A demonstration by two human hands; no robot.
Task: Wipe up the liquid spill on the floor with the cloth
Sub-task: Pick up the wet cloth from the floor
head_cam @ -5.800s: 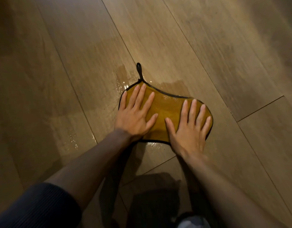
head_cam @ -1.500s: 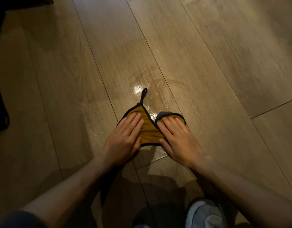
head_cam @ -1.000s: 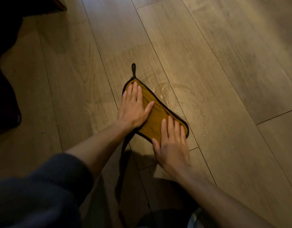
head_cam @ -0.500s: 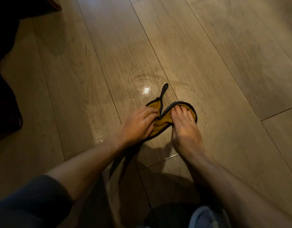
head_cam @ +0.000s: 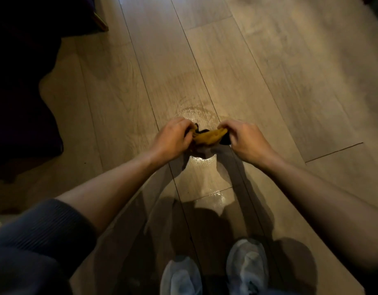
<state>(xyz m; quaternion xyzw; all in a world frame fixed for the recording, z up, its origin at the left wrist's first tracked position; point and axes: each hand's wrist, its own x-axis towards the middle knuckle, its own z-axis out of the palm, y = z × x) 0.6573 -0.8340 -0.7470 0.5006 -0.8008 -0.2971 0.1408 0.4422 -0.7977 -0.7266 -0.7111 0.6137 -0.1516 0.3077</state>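
Note:
The yellow cloth with a dark border is bunched up and held off the wooden floor between my two hands. My left hand grips its left end and my right hand grips its right end, both with fingers closed. A wet, glossy patch of the spill shines on the planks just beyond the cloth. More wet sheen of the spill lies under and nearer than my hands.
My two feet in pale grey shoes stand at the bottom edge. A large dark piece of furniture fills the left side, with a wooden leg at the top. Bare floorboards stretch right and ahead.
The cloth was pressed flat and slid over the floor, then gathered. Now both hands have lifted it, bunched, off the floor, and the view has pulled back to show my feet.

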